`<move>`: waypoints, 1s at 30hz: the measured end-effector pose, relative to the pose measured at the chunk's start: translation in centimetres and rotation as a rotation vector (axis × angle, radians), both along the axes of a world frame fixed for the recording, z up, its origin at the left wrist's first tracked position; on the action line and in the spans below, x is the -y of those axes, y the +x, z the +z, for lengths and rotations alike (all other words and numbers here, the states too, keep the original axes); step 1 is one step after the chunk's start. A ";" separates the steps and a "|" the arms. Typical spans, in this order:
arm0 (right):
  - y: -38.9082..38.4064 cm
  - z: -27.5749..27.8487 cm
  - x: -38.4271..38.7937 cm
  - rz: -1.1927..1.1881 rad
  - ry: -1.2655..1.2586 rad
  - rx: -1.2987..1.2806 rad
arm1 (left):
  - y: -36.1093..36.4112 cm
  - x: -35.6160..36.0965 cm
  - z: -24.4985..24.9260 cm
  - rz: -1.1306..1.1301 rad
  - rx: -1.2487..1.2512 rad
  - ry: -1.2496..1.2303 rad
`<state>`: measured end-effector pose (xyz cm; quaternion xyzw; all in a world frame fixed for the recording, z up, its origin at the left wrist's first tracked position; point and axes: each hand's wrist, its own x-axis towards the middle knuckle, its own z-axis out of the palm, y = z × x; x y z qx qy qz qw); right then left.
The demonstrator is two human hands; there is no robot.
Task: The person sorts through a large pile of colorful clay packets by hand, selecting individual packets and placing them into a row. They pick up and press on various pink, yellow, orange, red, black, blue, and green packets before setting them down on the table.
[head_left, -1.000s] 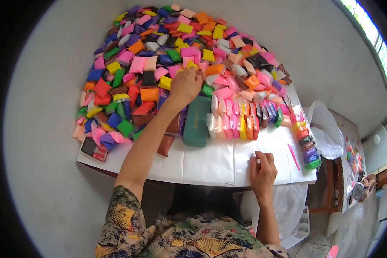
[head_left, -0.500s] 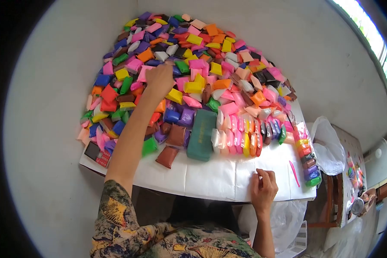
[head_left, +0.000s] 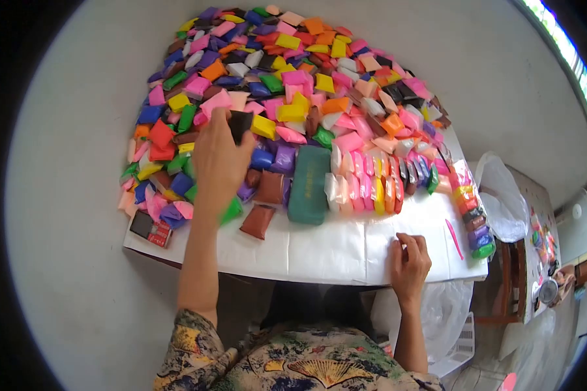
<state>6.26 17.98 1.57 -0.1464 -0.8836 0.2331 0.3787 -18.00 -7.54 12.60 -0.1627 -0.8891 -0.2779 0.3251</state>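
Head view, black packet: held above the heap of coloured packets, left of and just beyond the green case. Flat face to the camera, outline near-square, long axis unclear.
Left hand: arm stretched forward, back of the hand to the camera, fingers closed on the packet's lower edge.
Right hand: nearer than the green case and to its right, resting on the white tabletop, fingers curled, tips on the paper. Whether they pinch anything cannot be told.
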 end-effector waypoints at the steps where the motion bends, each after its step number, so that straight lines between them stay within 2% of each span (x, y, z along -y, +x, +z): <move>1: 0.1 -0.1 -0.1 -0.008 -0.002 0.006 | 2.5 -0.4 -0.3 -0.106 0.020 0.092; 3: 0.1 -0.3 -0.2 -0.017 -0.006 0.005 | 7.4 -1.6 -1.8 -0.392 0.142 0.219; 5: 0.2 -0.3 -0.2 -0.015 -0.037 0.005 | 11.3 -3.3 -4.3 -0.585 0.215 0.247; 8: 0.4 0.0 -0.6 0.017 -0.168 -0.068 | 14.5 -6.5 -8.1 -0.773 0.260 0.188; 9: 0.7 0.3 -0.7 0.025 -0.239 -0.086 | 15.0 -7.4 -8.7 -0.814 0.189 0.120; 11: 1.4 0.1 -0.6 0.044 -0.202 -0.124 | 15.4 -8.7 -10.6 -0.816 0.168 0.021; 13: 1.7 0.7 0.1 0.073 -0.080 -0.159 | 16.0 -9.0 -10.5 -0.826 0.267 0.140; 14: 1.9 0.5 0.6 0.111 0.065 -0.159 | 16.2 -8.9 -10.3 -0.825 0.315 0.199; 17: 1.9 1.6 2.6 0.322 0.317 -0.006 | 16.7 -7.6 -9.4 -0.855 0.445 0.224; 20: 1.2 -0.1 3.5 0.416 0.320 0.200 | 17.0 -6.4 -9.6 -0.745 0.372 0.176; 23: 1.0 -0.6 3.2 0.451 0.305 0.209 | 16.4 -5.5 -11.0 -0.746 0.349 0.139; 26: 1.1 -0.9 3.6 0.427 0.320 0.213 | 16.7 -5.3 -10.7 -0.727 0.396 0.175; 30: 1.3 -0.3 3.5 0.445 0.264 0.251 | 17.2 -6.0 -10.2 -0.767 0.325 0.106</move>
